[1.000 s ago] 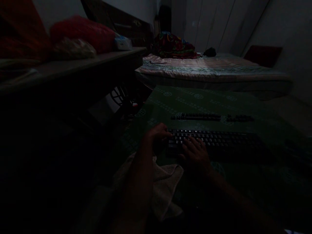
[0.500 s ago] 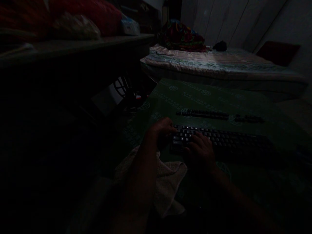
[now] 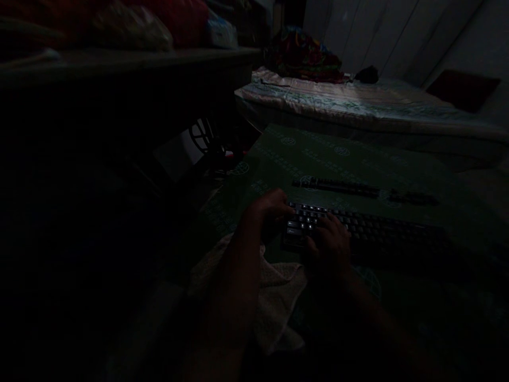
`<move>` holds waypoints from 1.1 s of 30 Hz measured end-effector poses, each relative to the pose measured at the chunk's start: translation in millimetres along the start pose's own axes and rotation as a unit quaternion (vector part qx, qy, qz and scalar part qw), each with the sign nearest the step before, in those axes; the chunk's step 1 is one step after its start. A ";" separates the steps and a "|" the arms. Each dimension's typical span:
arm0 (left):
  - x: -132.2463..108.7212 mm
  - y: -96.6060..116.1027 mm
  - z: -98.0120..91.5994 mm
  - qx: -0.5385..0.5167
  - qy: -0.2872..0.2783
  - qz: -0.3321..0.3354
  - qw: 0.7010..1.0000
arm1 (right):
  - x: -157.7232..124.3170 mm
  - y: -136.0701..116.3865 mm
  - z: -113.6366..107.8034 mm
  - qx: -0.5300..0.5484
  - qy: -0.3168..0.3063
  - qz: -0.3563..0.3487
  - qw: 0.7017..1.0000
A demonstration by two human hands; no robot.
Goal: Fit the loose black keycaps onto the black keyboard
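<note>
A dark keyboard lies on the green tabletop, with pale marks on its left-hand keys. My left hand is closed around the keyboard's left end, its thumb side over the corner keys. Over the keys just to the right of it rests my right hand, fingers apart and slightly bent, fingertips touching the keytops. Whether anything small lies under those fingertips is too dark to tell. Behind the keyboard runs a row of small dark pieces that look like loose keycaps. A light cloth hangs below my left forearm.
The green table bears printed emblems. At the left stands a higher table with bags on it. Beneath it a dark spoked wheel shows. A bed with a bundled patterned blanket lies beyond.
The whole view has shifted slightly, so things sit a little farther right. Both hands keep nearly the same places on the keyboard. The picture is somewhat darker.
</note>
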State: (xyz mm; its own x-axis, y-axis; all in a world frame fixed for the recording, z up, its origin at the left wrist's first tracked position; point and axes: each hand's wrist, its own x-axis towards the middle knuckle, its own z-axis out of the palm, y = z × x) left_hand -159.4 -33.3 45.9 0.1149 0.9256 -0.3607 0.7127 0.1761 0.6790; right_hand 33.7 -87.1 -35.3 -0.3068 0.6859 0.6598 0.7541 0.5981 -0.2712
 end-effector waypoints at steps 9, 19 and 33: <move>1.1 -1.6 0.3 0.004 -0.001 -0.001 1.000 | 4.3 3.2 -4.8 -0.009 -0.015 -0.014 1.000; 0.5 -1.8 -2.2 0.005 0.007 0.008 1.000 | 0.3 10.2 -9.0 0.038 0.051 -0.042 0.997; -24.7 26.1 -1.9 -0.196 -0.162 0.161 0.954 | 18.7 -20.1 -49.8 0.375 0.009 0.349 0.859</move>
State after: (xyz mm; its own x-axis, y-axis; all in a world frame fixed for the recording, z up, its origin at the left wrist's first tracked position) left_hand -145.0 -50.8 73.8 0.5367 0.8124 -0.2280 0.2976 0.0706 0.9521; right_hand 41.7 -106.9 17.4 0.0824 0.9834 0.1619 0.1623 0.1471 -0.9757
